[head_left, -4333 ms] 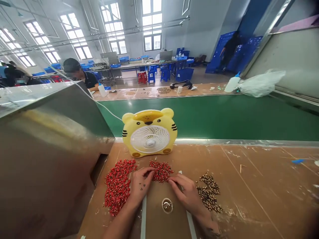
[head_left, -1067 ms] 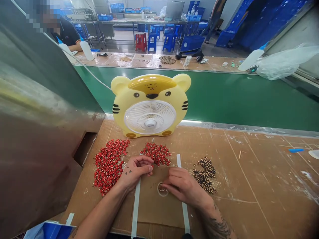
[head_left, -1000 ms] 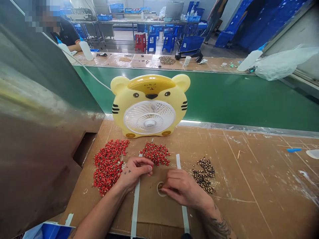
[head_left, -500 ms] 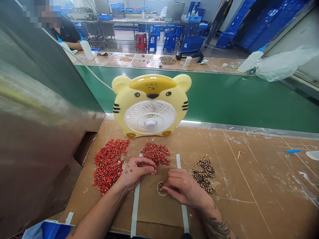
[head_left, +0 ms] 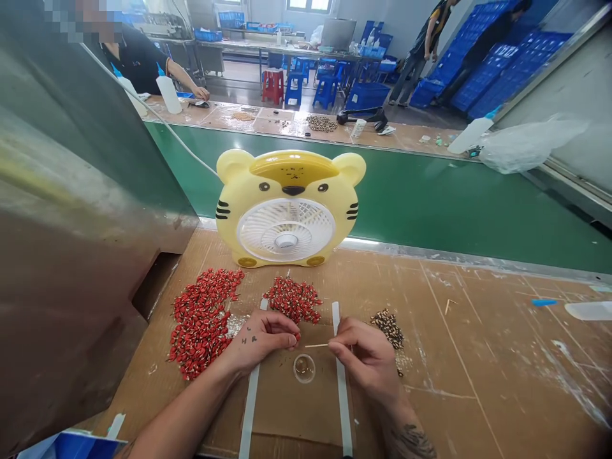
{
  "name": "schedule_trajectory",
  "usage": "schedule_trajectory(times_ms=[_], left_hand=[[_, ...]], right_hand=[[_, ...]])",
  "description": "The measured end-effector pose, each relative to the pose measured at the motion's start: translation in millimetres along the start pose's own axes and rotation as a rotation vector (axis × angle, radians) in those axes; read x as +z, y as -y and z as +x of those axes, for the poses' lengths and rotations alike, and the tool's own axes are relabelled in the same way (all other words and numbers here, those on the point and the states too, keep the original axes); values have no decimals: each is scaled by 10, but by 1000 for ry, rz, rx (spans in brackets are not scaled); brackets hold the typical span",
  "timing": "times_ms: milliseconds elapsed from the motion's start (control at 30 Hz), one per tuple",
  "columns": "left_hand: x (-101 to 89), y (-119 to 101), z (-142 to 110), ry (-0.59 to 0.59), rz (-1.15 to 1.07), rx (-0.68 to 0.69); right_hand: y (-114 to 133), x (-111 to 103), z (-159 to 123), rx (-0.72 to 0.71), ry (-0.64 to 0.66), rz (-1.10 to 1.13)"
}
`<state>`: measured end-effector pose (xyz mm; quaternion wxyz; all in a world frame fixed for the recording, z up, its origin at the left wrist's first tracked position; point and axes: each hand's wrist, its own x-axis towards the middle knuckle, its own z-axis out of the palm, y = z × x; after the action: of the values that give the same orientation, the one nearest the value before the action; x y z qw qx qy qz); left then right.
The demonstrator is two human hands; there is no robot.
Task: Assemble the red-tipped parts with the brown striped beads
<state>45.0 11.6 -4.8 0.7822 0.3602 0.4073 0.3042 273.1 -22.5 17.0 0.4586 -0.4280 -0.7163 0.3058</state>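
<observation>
My left hand [head_left: 262, 339] is closed in a pinch on a small red piece [head_left: 297, 336], mostly hidden by the fingertips. Between the thumb and fingers of my right hand [head_left: 366, 352] is a thin pale toothpick [head_left: 316, 345], its tip pointing left towards that piece. Just below the toothpick, a small round clear dish [head_left: 304, 368] with what looks like clear liquid sits on a brown cardboard sheet [head_left: 296, 414]. Beyond my hands lies a heap of small red pieces with metallic parts [head_left: 294, 298]. A larger red heap [head_left: 203, 322] spreads left of my left hand.
Black-and-gold small parts [head_left: 388, 328] lie right of my right hand. A yellow tiger-faced fan [head_left: 287, 210] stands behind the heaps. A metal cabinet [head_left: 95, 223] walls off the left. Across the green partition [head_left: 430, 197], a co-worker's hand [head_left: 201, 94] rests near bottles.
My right hand has lifted from the dish and moved right, bringing the toothpick into view near the left fingertips. The left hand keeps its pinch. A co-worker's arm has reached forward.
</observation>
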Motion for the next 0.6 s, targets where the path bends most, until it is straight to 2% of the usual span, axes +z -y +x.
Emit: schedule_trajectory(times_ms=[100,600], left_hand=[[12,4,-2,9,13,-9],[11,-7,-13,0,77,-4]], right_hand=[[-6,53,-13,21,-45,-13],[-20,143,7,24,-46,-133]])
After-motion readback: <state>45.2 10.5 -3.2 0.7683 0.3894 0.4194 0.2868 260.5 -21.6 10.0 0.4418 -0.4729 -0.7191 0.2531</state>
